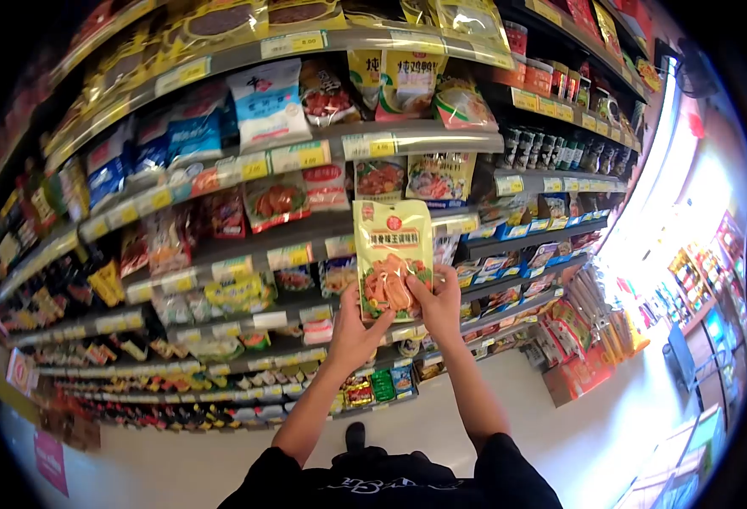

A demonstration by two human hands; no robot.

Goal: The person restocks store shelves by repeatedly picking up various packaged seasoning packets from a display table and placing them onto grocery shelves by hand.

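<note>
A pale yellow seasoning packet (394, 246) with a red round logo and a picture of food is held upright in front of the shelves. My left hand (360, 327) grips its lower left edge, thumb across the front. At the lower right, my right hand (439, 301) holds it with the thumb pressed on the food picture. The fingers behind the packet are hidden. Just beyond its top edge, seasoning packets (439, 176) stand on a shelf.
Curved grocery shelves (297, 157) with price tags hold bags and packets. Small jars (543, 146) line the shelves at right. A red box (579, 373) stands on the pale floor (475, 407) at the right end. Bright light comes from the right.
</note>
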